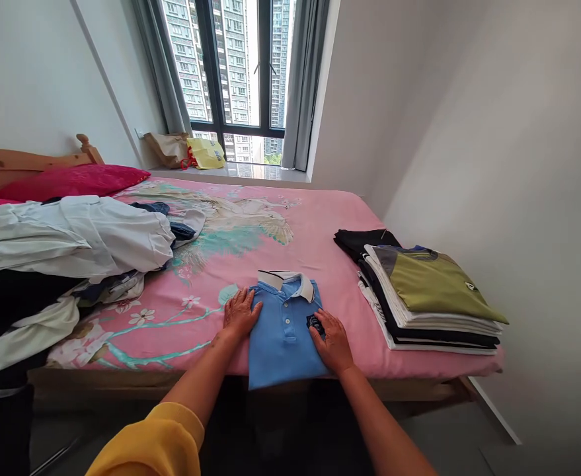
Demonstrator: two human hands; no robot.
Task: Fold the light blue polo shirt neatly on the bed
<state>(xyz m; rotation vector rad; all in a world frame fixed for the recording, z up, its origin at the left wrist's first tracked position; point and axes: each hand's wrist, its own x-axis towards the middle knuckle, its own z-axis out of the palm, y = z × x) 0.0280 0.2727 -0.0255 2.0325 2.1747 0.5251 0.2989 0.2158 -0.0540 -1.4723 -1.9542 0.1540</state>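
Note:
A blue polo shirt (286, 354) with a white collar lies folded into a neat rectangle, front side up, at the near edge of the bed. Its lower end hangs slightly over that edge. My left hand (241, 313) rests flat at the shirt's left side, fingers stretched out near the shoulder. On the right side, my right hand (333, 340) lies with fingers apart across the shirt's edge, partly covering a dark chest patch (314, 323). Neither hand grips the cloth.
To the right stands a stack of folded clothes (433, 284), an olive shirt on top, with black folded garments (357, 243) behind it. A loose heap of clothes (86, 238) covers the bed's left side. Bags (205, 153) sit on the windowsill. Pink bedding (320, 225) spreads between.

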